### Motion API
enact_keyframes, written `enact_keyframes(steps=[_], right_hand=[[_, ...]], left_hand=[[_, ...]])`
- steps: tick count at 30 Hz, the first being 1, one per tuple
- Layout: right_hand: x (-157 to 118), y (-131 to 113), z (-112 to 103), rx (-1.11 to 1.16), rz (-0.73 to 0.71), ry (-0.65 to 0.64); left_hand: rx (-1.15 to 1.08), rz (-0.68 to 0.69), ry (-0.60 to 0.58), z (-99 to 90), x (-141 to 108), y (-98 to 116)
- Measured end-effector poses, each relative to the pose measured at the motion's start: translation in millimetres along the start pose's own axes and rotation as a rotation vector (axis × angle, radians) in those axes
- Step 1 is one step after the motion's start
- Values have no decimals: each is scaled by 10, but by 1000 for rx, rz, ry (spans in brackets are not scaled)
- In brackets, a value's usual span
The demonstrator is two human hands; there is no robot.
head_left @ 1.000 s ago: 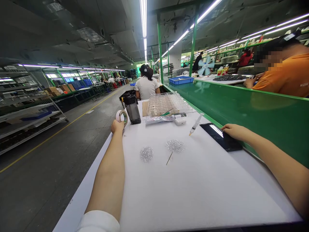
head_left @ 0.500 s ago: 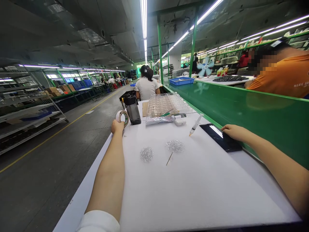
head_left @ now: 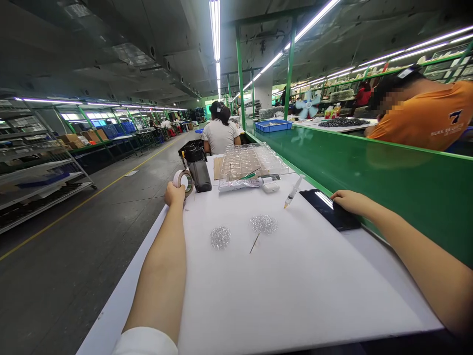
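My left hand (head_left: pixel 174 194) is closed on a roll of tape (head_left: pixel 186 180) standing at the left edge of the white table (head_left: pixel 295 296). On the right, my right hand (head_left: pixel 347 201) has its fingers at the upper right edge of a black phone (head_left: pixel 328 209) lying flat; its fingertips are partly hidden. Two piles of small clear pieces lie between my arms, a left pile (head_left: pixel 220 237) and a right pile (head_left: pixel 263 224). A thin stick (head_left: pixel 254 243) touches or nearly touches the right pile. A syringe (head_left: pixel 294 191) lies left of the phone.
Farther back are a dark container (head_left: pixel 200 173), a clear gridded tray (head_left: pixel 251 160), a tube (head_left: pixel 240 184) and a small white case (head_left: pixel 271 187). A green conveyor (head_left: pixel 369 162) runs along the right. One person sits ahead; another in orange leans beyond the conveyor.
The whole view has shifted slightly, so the table items appear a little farther left. Both hands stay at the tape roll and the phone. The person in orange leans a bit differently.
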State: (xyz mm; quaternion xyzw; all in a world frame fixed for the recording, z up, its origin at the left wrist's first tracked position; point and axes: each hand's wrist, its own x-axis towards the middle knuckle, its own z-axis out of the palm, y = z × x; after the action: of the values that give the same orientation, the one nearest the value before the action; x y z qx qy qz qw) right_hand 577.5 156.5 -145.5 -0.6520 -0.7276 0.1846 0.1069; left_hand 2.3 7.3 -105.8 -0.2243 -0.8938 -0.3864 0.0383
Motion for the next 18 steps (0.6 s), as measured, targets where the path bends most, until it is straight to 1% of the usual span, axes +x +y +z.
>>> enact_keyframes(steps=[4, 10, 14, 18], right_hand=[[-39, -29, -8, 3, 17, 7], [-58, -43, -14, 6, 33, -6], [-58, -33, -12, 13, 38, -10], [-44, -8, 2, 20, 29, -7]], left_hand=[[-48, 15, 58, 6, 9, 18], [2, -5, -30, 51, 54, -20], [9, -22, -27, 47, 67, -37], [-12, 17, 9, 27, 66, -18]])
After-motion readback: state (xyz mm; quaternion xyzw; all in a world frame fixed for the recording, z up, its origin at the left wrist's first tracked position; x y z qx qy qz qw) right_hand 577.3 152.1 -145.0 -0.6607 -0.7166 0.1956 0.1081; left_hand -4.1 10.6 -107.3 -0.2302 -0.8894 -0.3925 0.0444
